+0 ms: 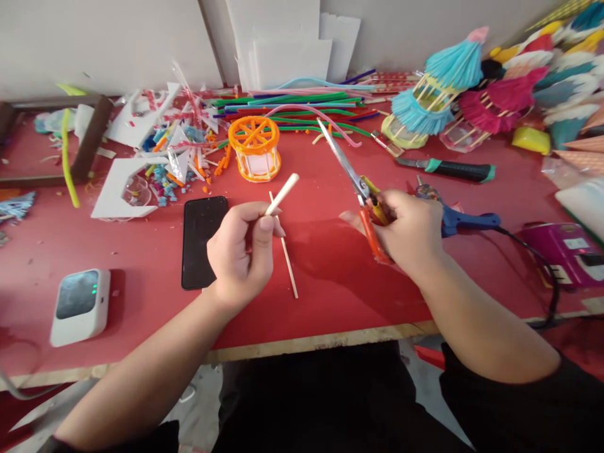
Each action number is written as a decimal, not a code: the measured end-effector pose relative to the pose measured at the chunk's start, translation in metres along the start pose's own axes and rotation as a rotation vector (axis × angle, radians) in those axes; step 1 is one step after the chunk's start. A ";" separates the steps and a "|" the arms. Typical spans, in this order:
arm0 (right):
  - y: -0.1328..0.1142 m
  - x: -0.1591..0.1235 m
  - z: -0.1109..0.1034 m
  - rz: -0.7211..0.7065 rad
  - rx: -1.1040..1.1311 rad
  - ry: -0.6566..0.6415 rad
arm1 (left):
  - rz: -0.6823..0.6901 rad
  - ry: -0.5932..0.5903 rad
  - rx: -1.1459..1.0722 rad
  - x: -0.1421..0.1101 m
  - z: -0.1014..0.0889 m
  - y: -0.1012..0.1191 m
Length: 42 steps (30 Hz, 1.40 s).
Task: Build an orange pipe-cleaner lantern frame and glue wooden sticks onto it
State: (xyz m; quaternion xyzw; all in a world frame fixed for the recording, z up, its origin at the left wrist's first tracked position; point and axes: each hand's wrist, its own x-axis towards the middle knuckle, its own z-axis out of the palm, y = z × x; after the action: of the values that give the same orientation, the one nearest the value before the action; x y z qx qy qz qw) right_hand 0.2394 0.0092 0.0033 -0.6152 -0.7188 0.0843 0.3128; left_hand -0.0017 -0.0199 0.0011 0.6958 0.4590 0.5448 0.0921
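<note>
My left hand (245,248) pinches a short pale wooden stick (282,194) between thumb and fingers, its end pointing up and to the right. Below it on the red table lies a longer thin stick (289,267), partly hidden by my fingers. My right hand (410,229) grips a pair of scissors (346,165) by red and yellow handles, blades pointing up and left. The blades look closed or nearly so and stand apart from the stick. Just beyond my left hand stands a small orange drum-shaped frame (255,149) with a spoked top and pale posts.
A black phone (201,242) lies beside my left hand, and a white device (81,306) sits at the left. Colored pipe cleaners (302,104) and scraps (174,167) cover the back. Right are a utility knife (460,170), a blue glue gun (465,221) and a blue paper-roofed model (427,94).
</note>
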 end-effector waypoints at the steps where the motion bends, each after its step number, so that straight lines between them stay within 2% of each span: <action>1: 0.001 0.001 0.000 0.044 -0.052 -0.028 | 0.032 -0.016 0.028 0.000 0.000 0.001; 5: 0.023 0.006 0.006 0.074 -0.217 -0.151 | 0.221 -0.096 0.114 0.002 0.000 0.002; 8: 0.040 0.006 0.007 0.000 -0.205 -0.069 | 0.366 -0.150 0.144 0.003 0.001 0.000; 10: 0.041 0.004 0.003 -0.040 -0.191 0.021 | 0.406 -0.190 0.256 0.004 0.001 -0.001; 12: 0.031 0.001 -0.002 -0.078 -0.130 0.083 | 0.400 -0.248 0.395 0.005 0.002 -0.003; 15: 0.006 -0.005 -0.006 -0.212 0.072 0.073 | 0.360 -0.356 0.494 0.004 0.003 -0.006; 18: -0.014 -0.014 0.000 -0.433 0.138 -0.049 | 0.358 -0.440 0.498 0.002 0.005 -0.006; 20: -0.018 -0.019 0.008 -0.505 0.131 -0.146 | 0.367 -0.468 0.498 0.000 0.008 -0.004; 23: -0.018 -0.023 0.016 -0.516 0.093 -0.201 | 0.375 -0.489 0.501 -0.002 0.011 -0.002; 27: -0.018 -0.024 0.018 -0.575 0.022 -0.142 | 0.400 -0.497 0.507 -0.005 0.013 -0.002; 30: -0.019 -0.024 0.019 -0.585 -0.022 -0.144 | 0.426 -0.524 0.523 -0.005 0.012 -0.001; 36: -0.020 -0.028 0.025 -0.570 -0.116 -0.202 | 0.371 -0.617 0.566 -0.006 0.013 0.002; 42: -0.015 -0.028 0.026 -0.622 -0.077 -0.233 | 0.353 -0.637 0.550 -0.009 0.013 0.005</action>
State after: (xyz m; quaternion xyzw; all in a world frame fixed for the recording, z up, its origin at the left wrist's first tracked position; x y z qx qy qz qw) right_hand 0.2137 -0.0139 -0.0191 -0.3639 -0.9057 0.0275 0.2158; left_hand 0.0121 -0.0243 -0.0065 0.8948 0.4099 0.1689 -0.0537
